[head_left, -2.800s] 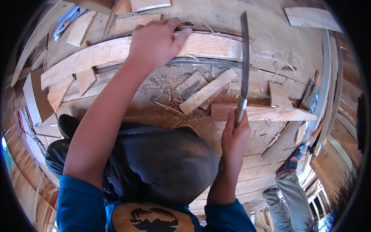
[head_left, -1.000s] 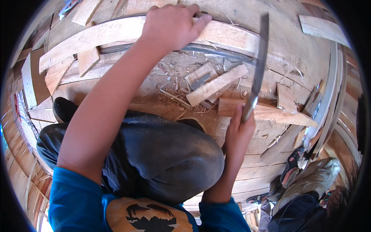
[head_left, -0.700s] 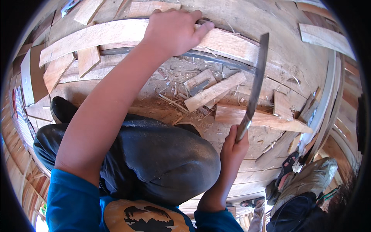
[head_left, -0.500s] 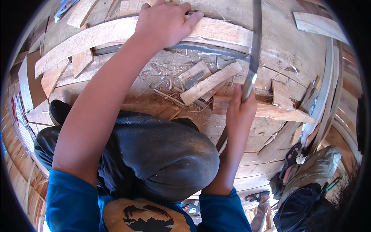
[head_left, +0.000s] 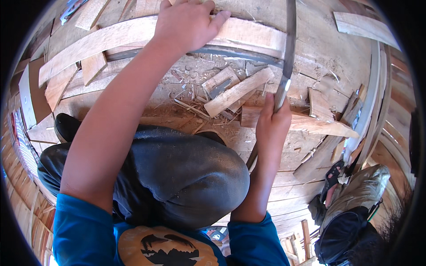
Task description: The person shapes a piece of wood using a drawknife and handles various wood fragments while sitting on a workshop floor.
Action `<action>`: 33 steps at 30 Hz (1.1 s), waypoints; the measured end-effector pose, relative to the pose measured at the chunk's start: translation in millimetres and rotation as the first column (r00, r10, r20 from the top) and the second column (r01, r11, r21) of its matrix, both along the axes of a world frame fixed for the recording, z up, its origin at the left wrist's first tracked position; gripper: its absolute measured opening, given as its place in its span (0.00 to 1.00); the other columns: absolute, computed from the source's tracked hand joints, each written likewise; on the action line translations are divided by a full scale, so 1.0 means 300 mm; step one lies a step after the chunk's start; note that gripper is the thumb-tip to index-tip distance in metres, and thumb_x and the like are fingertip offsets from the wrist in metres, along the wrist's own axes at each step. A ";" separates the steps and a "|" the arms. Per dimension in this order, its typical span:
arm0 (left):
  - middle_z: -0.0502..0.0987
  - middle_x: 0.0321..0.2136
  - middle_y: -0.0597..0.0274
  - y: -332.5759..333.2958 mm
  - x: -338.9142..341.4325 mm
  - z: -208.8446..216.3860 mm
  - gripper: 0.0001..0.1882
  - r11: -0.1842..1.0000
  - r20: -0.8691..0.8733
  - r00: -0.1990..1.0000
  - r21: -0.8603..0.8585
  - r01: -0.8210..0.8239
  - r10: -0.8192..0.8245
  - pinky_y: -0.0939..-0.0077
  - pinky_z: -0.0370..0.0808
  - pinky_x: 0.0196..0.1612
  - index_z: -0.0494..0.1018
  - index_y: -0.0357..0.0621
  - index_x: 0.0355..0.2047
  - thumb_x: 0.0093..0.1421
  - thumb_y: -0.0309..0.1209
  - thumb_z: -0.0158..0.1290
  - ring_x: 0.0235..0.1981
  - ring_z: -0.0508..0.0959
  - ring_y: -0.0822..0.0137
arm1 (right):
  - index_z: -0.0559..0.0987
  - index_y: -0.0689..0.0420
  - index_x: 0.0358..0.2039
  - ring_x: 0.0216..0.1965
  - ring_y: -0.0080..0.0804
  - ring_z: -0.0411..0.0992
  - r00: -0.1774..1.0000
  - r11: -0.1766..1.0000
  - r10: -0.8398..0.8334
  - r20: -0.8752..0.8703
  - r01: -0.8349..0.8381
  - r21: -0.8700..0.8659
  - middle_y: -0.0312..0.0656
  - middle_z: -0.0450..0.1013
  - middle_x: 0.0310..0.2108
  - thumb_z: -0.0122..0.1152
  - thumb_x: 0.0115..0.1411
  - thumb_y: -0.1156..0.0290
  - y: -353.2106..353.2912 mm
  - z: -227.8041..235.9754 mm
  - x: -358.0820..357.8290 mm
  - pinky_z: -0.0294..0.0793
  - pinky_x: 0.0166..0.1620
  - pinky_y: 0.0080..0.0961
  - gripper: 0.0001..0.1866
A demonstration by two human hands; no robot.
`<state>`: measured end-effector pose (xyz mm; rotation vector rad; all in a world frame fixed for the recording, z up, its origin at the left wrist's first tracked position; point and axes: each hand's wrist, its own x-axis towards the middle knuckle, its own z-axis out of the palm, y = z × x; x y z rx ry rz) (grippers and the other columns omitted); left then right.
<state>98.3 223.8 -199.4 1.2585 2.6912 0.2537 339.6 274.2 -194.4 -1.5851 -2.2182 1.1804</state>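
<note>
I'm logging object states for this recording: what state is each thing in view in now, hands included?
Left hand: laid over the long board, thumb spread.
Right hand: closed on the long-bladed tool.
Long-bladed tool: held, blade pointing away, tip out of frame; contact with the board unclear.
Long board: lying flat, partly covered by the left hand.
Short wood strip: lying slantwise among wood pieces.
Wood shavings: scattered loose.

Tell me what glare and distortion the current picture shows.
Head view: the wooden plank under the left hand bows into an arc, likely fisheye bending, and the corners go black; head view again: a white glint sits on the long knife near the right hand, and the floorboards toward the lower right look washed out.
</note>
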 end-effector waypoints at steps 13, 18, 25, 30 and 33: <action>0.80 0.42 0.53 0.006 -0.015 0.014 0.26 0.999 0.046 0.999 -0.041 -0.004 0.006 0.47 0.65 0.55 0.79 0.45 0.41 0.66 0.51 0.39 0.50 0.75 0.54 | 0.75 0.67 0.40 0.22 0.41 0.72 0.999 1.000 -0.004 0.031 0.005 -0.025 0.55 0.72 0.23 0.54 0.67 0.68 -0.024 0.016 0.024 0.70 0.29 0.34 0.12; 0.79 0.43 0.54 0.009 -0.017 0.015 0.26 0.999 0.009 1.000 -0.035 -0.014 0.014 0.46 0.65 0.55 0.78 0.44 0.42 0.66 0.51 0.40 0.51 0.74 0.54 | 0.75 0.67 0.40 0.21 0.38 0.68 0.996 0.996 -0.062 0.067 0.066 -0.065 0.53 0.70 0.21 0.54 0.67 0.69 -0.121 0.022 0.156 0.69 0.28 0.33 0.12; 0.79 0.45 0.51 -0.012 -0.018 -0.058 0.39 0.997 -0.086 0.996 -0.079 0.021 -0.027 0.50 0.69 0.54 0.74 0.47 0.52 0.63 0.66 0.34 0.52 0.76 0.55 | 0.74 0.65 0.37 0.21 0.40 0.69 0.999 1.000 -0.018 -0.030 0.018 -0.001 0.53 0.72 0.23 0.54 0.68 0.68 -0.022 -0.026 0.029 0.69 0.28 0.34 0.11; 0.69 0.56 0.54 -0.076 -0.034 -0.050 0.49 0.913 -0.058 0.913 0.040 0.406 -0.403 0.51 0.67 0.59 0.61 0.52 0.63 0.44 0.59 0.64 0.56 0.72 0.51 | 0.74 0.65 0.38 0.22 0.41 0.71 0.999 1.000 -0.002 -0.050 0.003 0.014 0.54 0.73 0.24 0.53 0.68 0.68 -0.015 -0.023 0.043 0.71 0.29 0.34 0.11; 0.70 0.55 0.53 -0.077 -0.030 -0.035 0.48 0.929 -0.003 0.929 0.014 0.370 -0.370 0.52 0.69 0.57 0.62 0.52 0.62 0.43 0.55 0.67 0.56 0.73 0.51 | 0.74 0.65 0.39 0.22 0.43 0.72 0.999 1.000 0.006 -0.054 -0.006 0.004 0.55 0.73 0.24 0.54 0.68 0.68 -0.018 -0.019 0.035 0.71 0.29 0.34 0.11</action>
